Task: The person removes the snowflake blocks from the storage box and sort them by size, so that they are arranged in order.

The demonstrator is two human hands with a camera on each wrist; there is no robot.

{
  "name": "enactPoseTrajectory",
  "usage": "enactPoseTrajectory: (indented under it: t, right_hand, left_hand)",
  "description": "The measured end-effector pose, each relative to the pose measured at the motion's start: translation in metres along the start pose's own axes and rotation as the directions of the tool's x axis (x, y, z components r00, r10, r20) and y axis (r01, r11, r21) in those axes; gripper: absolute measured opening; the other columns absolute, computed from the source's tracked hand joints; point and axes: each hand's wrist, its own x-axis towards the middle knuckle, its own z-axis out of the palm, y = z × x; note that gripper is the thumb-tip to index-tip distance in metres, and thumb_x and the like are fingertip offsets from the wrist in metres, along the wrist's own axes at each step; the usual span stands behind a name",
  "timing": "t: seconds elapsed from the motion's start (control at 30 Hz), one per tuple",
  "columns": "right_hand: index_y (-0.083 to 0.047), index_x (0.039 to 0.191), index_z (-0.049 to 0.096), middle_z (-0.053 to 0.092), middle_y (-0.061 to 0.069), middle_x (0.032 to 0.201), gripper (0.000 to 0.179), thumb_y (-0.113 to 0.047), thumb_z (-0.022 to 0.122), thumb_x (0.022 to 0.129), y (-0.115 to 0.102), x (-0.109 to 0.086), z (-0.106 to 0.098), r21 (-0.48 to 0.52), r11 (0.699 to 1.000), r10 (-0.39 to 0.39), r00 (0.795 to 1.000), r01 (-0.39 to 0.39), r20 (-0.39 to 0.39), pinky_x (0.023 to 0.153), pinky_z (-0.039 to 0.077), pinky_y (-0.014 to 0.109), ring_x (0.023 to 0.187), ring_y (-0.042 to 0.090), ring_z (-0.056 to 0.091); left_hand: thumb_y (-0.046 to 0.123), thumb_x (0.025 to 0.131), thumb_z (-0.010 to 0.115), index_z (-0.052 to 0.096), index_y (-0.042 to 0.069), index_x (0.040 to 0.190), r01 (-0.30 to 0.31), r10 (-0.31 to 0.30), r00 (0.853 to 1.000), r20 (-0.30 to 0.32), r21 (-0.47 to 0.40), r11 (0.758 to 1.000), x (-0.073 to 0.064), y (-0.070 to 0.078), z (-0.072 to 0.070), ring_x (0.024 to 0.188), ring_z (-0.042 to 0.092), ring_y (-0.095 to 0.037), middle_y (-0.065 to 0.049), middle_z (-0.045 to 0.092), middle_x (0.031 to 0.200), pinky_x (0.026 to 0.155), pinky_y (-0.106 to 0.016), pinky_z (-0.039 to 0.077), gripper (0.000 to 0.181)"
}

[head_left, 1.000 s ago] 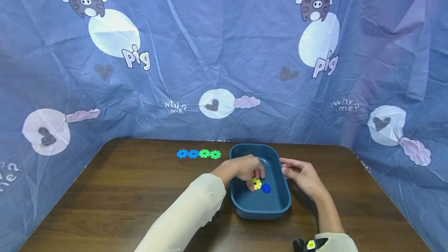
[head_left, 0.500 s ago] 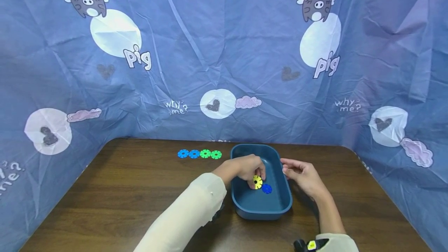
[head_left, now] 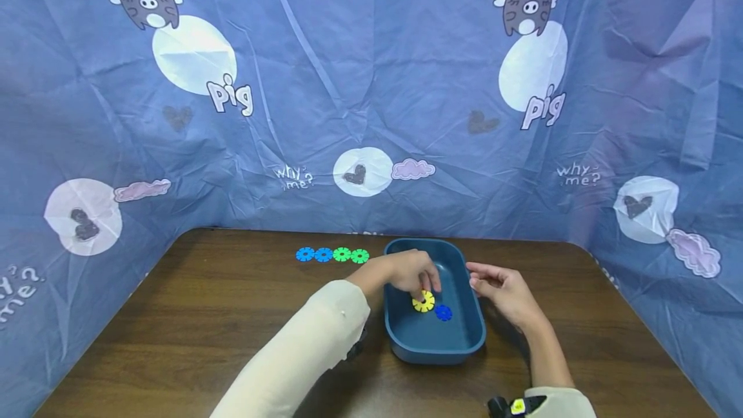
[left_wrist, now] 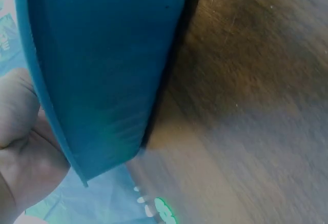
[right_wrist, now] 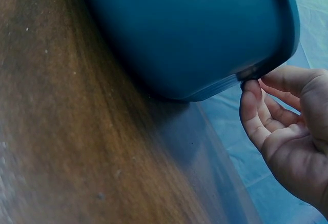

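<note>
Inside the blue bin (head_left: 435,355), my left hand (head_left: 411,271) pinches a yellow notched snowflake disc (head_left: 428,306) between thumb and fingers. A dark blue snowflake disc (head_left: 444,313) lies on the bin floor just right of it. My right hand (head_left: 504,292) holds the bin's right rim, thumb and fingertips meeting at the edge in the right wrist view. From the left wrist, the bin wall (left_wrist: 102,70) hides the left fingertips and the disc; only part of the left hand (left_wrist: 31,157) shows behind the rim.
Left of the bin, two light blue snowflake discs (head_left: 314,255) and two green snowflake discs (head_left: 351,255) lie in a row at the back of the wooden table (head_left: 232,321). A printed blue cloth (head_left: 371,82) hangs behind the table's far edge.
My left hand has taken the yellow disc by its upper edge and drawn it slightly left, away from the dark blue one. The right hand keeps its hold on the bin rim.
</note>
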Motion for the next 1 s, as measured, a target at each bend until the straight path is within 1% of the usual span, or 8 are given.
enactPoseTrajectory:
  t: [0.13,0.23,0.33,0.43,0.6,0.73,0.87,1.0]
  right_hand:
    - [0.005,0.134,0.063,0.07,0.021,0.113,0.038,-0.011,0.068,0.1,0.0,-0.001,-0.001,0.001,1.0,0.002,1.0,-0.002,0.001,0.08,0.059,0.026,0.093,0.012,0.069]
    - [0.006,0.135,0.062,0.069,0.022,0.115,0.039,-0.011,0.067,0.1,0.001,-0.001,-0.001,-0.007,1.0,-0.005,1.0,0.005,0.011,0.08,0.058,0.026,0.094,0.014,0.069]
    - [0.005,0.135,0.062,0.069,0.022,0.115,0.039,-0.012,0.067,0.1,0.0,-0.002,-0.001,-0.008,1.0,-0.004,1.0,0.004,0.012,0.08,0.058,0.026,0.095,0.014,0.069]
    - [0.005,0.135,0.062,0.07,0.022,0.115,0.038,-0.011,0.067,0.1,0.0,-0.002,-0.001,0.006,1.0,0.0,1.0,0.0,0.008,0.08,0.059,0.026,0.094,0.013,0.069]
    - [0.009,0.134,0.061,0.069,0.026,0.114,0.039,-0.007,0.067,0.099,-0.001,-0.002,-0.001,0.043,0.999,-0.018,1.0,0.017,0.012,0.08,0.059,0.025,0.092,0.01,0.069]
    - [0.009,0.135,0.061,0.069,0.026,0.114,0.04,-0.007,0.067,0.099,-0.001,-0.002,-0.001,0.058,0.998,-0.02,1.0,0.019,0.015,0.079,0.059,0.025,0.092,0.01,0.069]
    - [0.008,0.135,0.061,0.069,0.026,0.115,0.04,-0.009,0.068,0.099,-0.002,-0.002,-0.001,0.056,0.998,-0.018,1.0,0.017,0.013,0.08,0.059,0.025,0.093,0.011,0.069]
    - [0.007,0.135,0.061,0.069,0.024,0.115,0.04,-0.009,0.068,0.099,-0.001,-0.002,0.0,0.048,0.999,-0.007,1.0,0.006,0.01,0.08,0.059,0.025,0.093,0.011,0.069]
  left_hand:
    - [-0.006,0.086,0.077,0.076,0.006,0.114,-0.017,0.016,0.999,-0.032,-0.045,0.999,-0.001,-0.005,-0.004,0.088,0.069,-0.005,0.003,0.075,0.095,0.074,-0.018,0.056,0.031]
    - [-0.005,0.088,0.076,0.076,0.003,0.113,-0.04,0.034,0.996,-0.084,-0.078,0.996,-0.003,-0.009,-0.008,0.088,0.069,-0.006,0.003,0.075,0.095,0.075,-0.018,0.056,0.027]
    - [-0.001,0.09,0.075,0.077,0.004,0.111,-0.049,0.034,0.988,-0.154,-0.1,0.994,-0.008,-0.013,-0.015,0.087,0.067,-0.007,0.003,0.075,0.096,0.076,-0.02,0.056,0.021]
    - [0.001,0.092,0.074,0.078,0.006,0.108,-0.049,0.023,0.974,-0.224,-0.113,0.992,-0.017,-0.018,-0.023,0.087,0.067,-0.008,0.001,0.075,0.096,0.078,-0.021,0.056,0.018]
    - [-0.001,0.092,0.072,0.078,0.004,0.106,-0.062,0.018,0.944,-0.329,-0.125,0.99,-0.033,-0.029,-0.036,0.087,0.069,-0.011,-0.003,0.075,0.094,0.079,-0.024,0.057,0.016]
    - [0.0,0.093,0.071,0.077,0.003,0.108,-0.045,-0.012,0.922,-0.386,-0.138,0.989,-0.047,-0.045,-0.046,0.09,0.071,-0.015,-0.005,0.075,0.095,0.081,-0.027,0.057,0.017]
    - [0.002,0.093,0.07,0.077,0.004,0.11,0.005,-0.075,0.897,-0.436,-0.161,0.987,-0.062,-0.064,-0.055,0.096,0.072,-0.019,-0.007,0.076,0.1,0.084,-0.031,0.058,0.018]
    - [0.002,0.093,0.069,0.076,0.002,0.112,0.052,-0.152,0.861,-0.485,-0.212,0.976,-0.081,-0.086,-0.062,0.095,0.072,-0.021,-0.009,0.076,0.101,0.083,-0.034,0.058,0.02]
